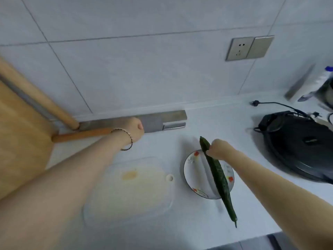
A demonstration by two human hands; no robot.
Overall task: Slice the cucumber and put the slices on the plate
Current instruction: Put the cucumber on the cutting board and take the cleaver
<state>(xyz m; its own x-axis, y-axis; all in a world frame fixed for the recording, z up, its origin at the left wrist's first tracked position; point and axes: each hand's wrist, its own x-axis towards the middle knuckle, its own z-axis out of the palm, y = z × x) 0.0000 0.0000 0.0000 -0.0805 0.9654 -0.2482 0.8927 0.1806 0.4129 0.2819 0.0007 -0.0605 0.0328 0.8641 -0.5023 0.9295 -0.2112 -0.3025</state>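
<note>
Grey-white tiled wall fills the upper half of the view. A white tabletop runs along its base.

A pale wooden board stands at the far left, with a wooden rolling pin leaning beside it. A second wooden rod lies below that.

A black round appliance sits at the right edge, its cord trailing toward the wall.

A translucent cutting board, stained yellow near its centre, lies flat on the tabletop in front of the person. Just to its right is a round plate with a dark rim and small flower prints.

A long metal blade lies along the foot of the wall.

The cucumber is whole. It is held tilted in the air over the plate, its lower tip reaching past the near rim.

The right hand is closed round the cucumber near its upper end. The left hand is stretched to the metal blade with fingers curled. Whether it grips anything cannot be told.

A double wall socket is mounted at upper right. A thin bracelet circles the left wrist.
</note>
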